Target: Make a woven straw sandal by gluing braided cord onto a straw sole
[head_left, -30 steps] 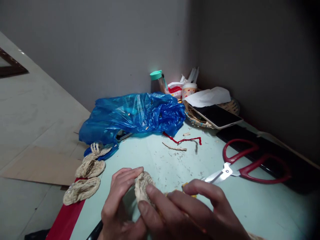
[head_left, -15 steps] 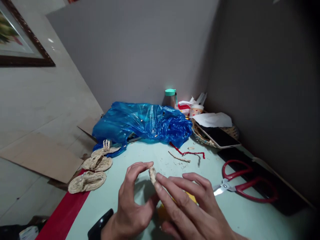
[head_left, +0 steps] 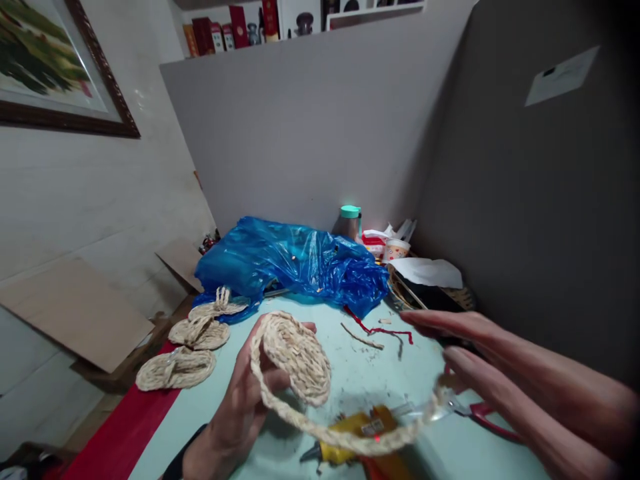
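My left hand (head_left: 250, 393) holds up an oval coil of braided straw (head_left: 295, 357), shaped like a small sandal sole, with its flat face turned toward me. From the coil a loose length of braid (head_left: 345, 440) sags in an arc to the right. Its far end meets the fingertips of my right hand (head_left: 510, 373), which is smeared by motion but seems to pinch it. Under the braid lies a yellow glue gun (head_left: 345, 430), nozzle to the left. Red-handled scissors (head_left: 493, 420) are partly hidden behind my right hand.
Several small straw sandals (head_left: 175, 369) line the left side near a red strip (head_left: 120, 433). A blue plastic bag (head_left: 295, 267) covers the back. Red cord (head_left: 380, 330) and a straw scrap (head_left: 361, 337) lie mid-table. Behind them are a bottle (head_left: 350, 223) and a paper cup (head_left: 397, 249).
The coil has turned from edge-on to face-on in my left hand. My right hand has left the coil and moved right, drawing the braid out. The view has tilted upward.
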Demonstrator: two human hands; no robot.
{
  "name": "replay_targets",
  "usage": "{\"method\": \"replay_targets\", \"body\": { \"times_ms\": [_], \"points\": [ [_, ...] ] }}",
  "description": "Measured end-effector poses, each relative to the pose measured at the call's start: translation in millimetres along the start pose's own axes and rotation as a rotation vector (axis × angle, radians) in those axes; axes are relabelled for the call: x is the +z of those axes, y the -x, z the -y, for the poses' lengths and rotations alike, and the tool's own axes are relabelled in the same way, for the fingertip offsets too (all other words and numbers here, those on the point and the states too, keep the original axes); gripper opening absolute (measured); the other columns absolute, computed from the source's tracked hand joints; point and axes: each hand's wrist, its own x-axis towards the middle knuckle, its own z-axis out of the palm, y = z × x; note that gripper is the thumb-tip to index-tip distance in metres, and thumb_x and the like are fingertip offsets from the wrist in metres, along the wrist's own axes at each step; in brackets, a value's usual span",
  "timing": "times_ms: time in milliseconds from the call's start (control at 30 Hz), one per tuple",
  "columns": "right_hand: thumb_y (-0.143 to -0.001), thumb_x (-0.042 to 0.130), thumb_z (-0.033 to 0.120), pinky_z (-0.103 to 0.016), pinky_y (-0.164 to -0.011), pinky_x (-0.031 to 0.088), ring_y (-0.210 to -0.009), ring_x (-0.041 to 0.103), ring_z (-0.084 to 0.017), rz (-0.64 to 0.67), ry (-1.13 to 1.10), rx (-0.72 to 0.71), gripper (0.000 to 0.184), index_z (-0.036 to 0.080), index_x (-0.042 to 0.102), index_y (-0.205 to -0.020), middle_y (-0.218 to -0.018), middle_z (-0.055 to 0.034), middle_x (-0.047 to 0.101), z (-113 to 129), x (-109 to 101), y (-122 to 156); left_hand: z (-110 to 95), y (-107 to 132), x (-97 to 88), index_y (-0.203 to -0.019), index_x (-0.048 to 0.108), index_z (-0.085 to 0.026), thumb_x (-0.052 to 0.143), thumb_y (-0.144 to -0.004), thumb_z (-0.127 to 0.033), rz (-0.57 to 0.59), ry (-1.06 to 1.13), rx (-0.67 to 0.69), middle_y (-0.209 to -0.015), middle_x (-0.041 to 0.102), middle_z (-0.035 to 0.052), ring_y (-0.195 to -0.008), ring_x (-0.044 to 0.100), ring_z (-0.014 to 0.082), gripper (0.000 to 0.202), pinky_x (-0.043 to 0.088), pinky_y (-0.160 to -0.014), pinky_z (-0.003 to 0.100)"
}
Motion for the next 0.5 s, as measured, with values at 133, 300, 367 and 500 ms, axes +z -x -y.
{"method": "replay_targets", "body": {
  "times_ms": [133,300,367,500],
  "points": [
    [-0.093,0.052,0.048,-0.024,-0.074,0.058,-0.095,0.069,-0.02,0.241,-0.248,0.093,0.027,0.031,0.072,-0.101,-0.106,0.0003,0.073,3.5,21.9,-14.2,1.8,2.6,3.1,-0.117,0.06,-0.026,0.087,-0.06,-0.027,0.119,0.088,-0.093,-0.118,0.069,0.011,-0.103,0.066,0.0332,0.062,0.054,-0.087,0.046],
    [-0.094,0.055,0.035,-0.032,-0.084,0.053,-0.094,0.067,-0.02,0.318,-0.35,-0.046,0.02,0.025,0.072,-0.098,-0.1,-0.0029,0.072,5.1,54.5,-19.8,1.1,1.0,9.1,-0.111,0.066,-0.024,0.084,-0.065,-0.027,0.194,0.063,-0.163,-0.11,0.073,0.0095,-0.095,0.068,0.0268,0.049,0.055,-0.08,0.035],
    [-0.094,0.056,0.03,-0.028,-0.084,0.052,-0.094,0.066,-0.018,0.343,-0.392,-0.045,0.017,0.026,0.072,-0.098,-0.099,-0.0013,0.072,4.0,61.5,-19.5,2.7,0.8,9.0,-0.108,0.068,-0.024,0.083,-0.067,-0.028,0.187,0.054,-0.174,-0.104,0.074,0.0081,-0.094,0.069,0.0265,0.043,0.056,-0.079,0.035],
    [-0.092,0.059,0.024,-0.024,-0.08,0.048,-0.089,0.064,-0.014,0.387,-0.491,0.029,0.014,0.023,0.073,-0.095,-0.092,-0.0001,0.071,0.9,69.1,-17.8,7.9,1.1,6.4,-0.106,0.069,-0.023,0.081,-0.068,-0.032,0.118,0.011,-0.189,-0.09,0.074,0.0088,-0.096,0.068,0.0325,0.041,0.057,-0.078,0.039]
  ]
}}
